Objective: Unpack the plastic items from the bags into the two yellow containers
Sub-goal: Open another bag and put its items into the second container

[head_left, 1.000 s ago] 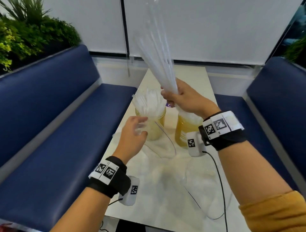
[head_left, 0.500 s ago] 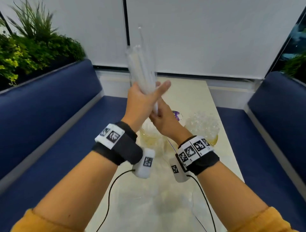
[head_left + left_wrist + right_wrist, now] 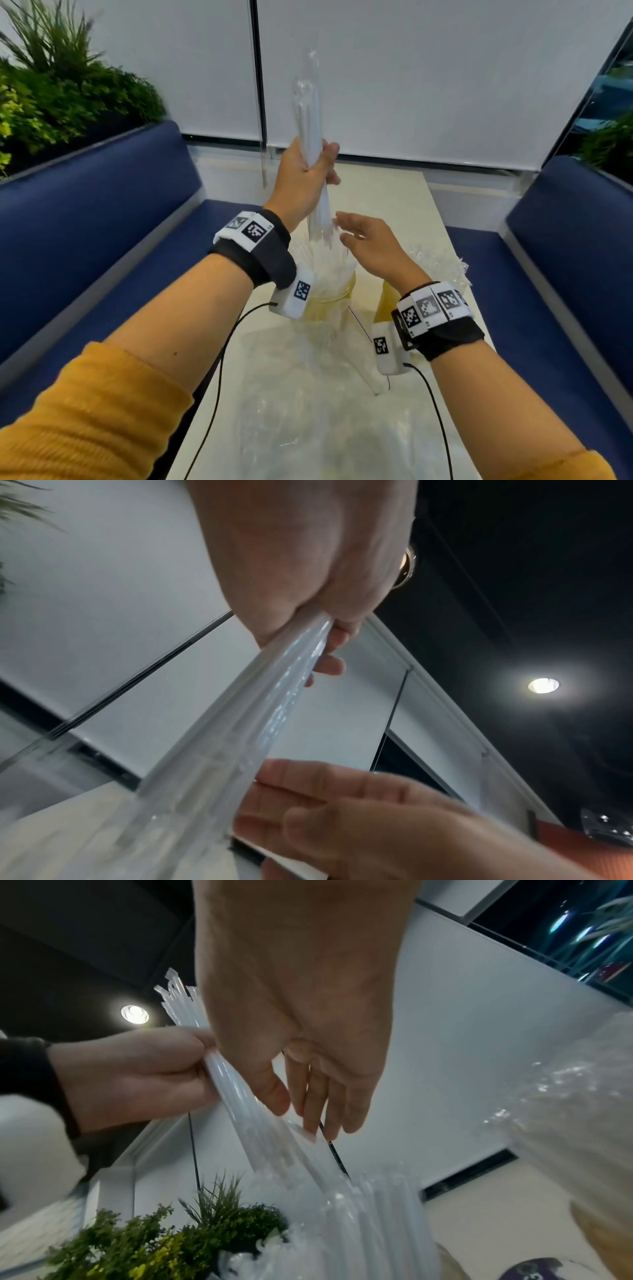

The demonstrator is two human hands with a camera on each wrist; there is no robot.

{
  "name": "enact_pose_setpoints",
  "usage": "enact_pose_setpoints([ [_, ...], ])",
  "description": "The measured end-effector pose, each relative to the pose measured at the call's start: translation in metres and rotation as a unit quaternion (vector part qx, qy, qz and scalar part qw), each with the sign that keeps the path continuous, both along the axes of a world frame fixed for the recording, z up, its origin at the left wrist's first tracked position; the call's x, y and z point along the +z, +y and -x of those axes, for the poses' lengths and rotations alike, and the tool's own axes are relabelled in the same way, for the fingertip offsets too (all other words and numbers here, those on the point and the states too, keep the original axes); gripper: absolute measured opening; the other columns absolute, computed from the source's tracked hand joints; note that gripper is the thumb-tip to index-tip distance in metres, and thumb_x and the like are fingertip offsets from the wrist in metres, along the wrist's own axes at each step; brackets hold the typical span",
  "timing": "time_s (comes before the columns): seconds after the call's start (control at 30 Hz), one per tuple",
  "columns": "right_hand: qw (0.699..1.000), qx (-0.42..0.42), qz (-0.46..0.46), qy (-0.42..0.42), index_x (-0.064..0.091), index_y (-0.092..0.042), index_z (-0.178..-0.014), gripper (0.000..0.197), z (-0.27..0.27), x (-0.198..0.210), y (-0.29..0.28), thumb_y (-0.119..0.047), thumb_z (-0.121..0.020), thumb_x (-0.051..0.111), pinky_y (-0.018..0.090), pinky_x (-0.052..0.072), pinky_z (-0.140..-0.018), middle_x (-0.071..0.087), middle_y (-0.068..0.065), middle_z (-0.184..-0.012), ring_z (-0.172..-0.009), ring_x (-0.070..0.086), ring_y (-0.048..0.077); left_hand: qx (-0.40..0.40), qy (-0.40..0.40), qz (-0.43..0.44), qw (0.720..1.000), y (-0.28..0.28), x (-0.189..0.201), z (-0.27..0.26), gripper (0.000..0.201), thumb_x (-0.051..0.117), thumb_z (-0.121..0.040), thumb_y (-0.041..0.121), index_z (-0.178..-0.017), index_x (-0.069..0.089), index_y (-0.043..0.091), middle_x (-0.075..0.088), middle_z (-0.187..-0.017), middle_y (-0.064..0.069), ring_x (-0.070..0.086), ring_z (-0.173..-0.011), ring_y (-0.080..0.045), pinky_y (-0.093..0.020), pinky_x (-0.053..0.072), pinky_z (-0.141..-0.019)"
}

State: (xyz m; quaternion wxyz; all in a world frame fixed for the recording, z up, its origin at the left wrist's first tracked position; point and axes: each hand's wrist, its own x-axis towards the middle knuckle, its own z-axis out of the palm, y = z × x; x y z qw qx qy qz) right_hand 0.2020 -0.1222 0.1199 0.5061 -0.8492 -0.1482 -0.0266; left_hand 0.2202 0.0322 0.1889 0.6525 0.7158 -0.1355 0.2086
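My left hand (image 3: 306, 174) grips a bundle of long clear straws (image 3: 310, 116) and holds it upright, its lower end down among the straws that stand in the left yellow container (image 3: 330, 294). In the left wrist view that hand (image 3: 308, 601) is curled round the bundle (image 3: 246, 723). My right hand (image 3: 356, 236) is open beside the bundle's lower part, fingers straight; the right wrist view shows those fingertips (image 3: 318, 1118) at the straws (image 3: 246, 1104). The right yellow container (image 3: 385, 301) stands behind my right wrist, heaped with clear plastic items (image 3: 438, 263).
Crumpled clear bags (image 3: 308, 404) cover the near part of the pale table (image 3: 387, 192). Blue benches (image 3: 85, 219) run along both sides, with plants (image 3: 61, 89) behind the left one. Sensor cables (image 3: 219, 370) hang from both wrists.
The straw bundle passed from my right hand to my left. The right hand let go and opened, and the bundle came down into the left container.
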Motion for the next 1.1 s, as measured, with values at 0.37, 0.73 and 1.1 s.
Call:
enact_pose_setpoints([
  [0.37,0.950,-0.097,0.013,-0.297,0.046,-0.016,-0.147,0.046,-0.020,0.026,0.024,-0.037,-0.107,0.038,0.026,0.036,-0.109,0.053,-0.001,-0.144,-0.134,0.045,0.013,-0.047,0.091,-0.095,0.990,-0.014,-0.104,-0.015,0.027,0.055,-0.103,0.023,-0.111,0.058,-0.003,0.062,-0.080,-0.001,0.059,-0.061,0.006,-0.019,0.049,-0.063],
  [0.73,0.930,-0.038,0.282,-0.232,0.056,-0.008,-0.140,0.041,-0.026,-0.010,0.042,-0.024,-0.107,0.038,0.031,0.038,-0.113,0.056,0.006,-0.145,-0.136,0.049,0.020,-0.003,0.101,-0.121,0.987,-0.001,-0.111,-0.015,0.031,0.070,-0.089,0.012,-0.118,0.060,0.009,0.069,-0.108,-0.004,0.067,-0.099,-0.018,-0.028,0.057,-0.083],
  [1.1,0.944,0.011,0.315,-0.098,0.050,-0.002,-0.142,0.047,-0.023,-0.028,0.021,-0.030,-0.109,0.031,0.047,0.042,-0.108,0.053,0.015,-0.146,-0.133,0.051,0.032,-0.036,0.106,-0.307,0.945,0.010,-0.095,0.005,0.089,0.068,-0.089,0.005,-0.160,0.015,0.011,0.016,-0.169,-0.004,0.016,-0.155,-0.017,-0.015,0.016,-0.115],
])
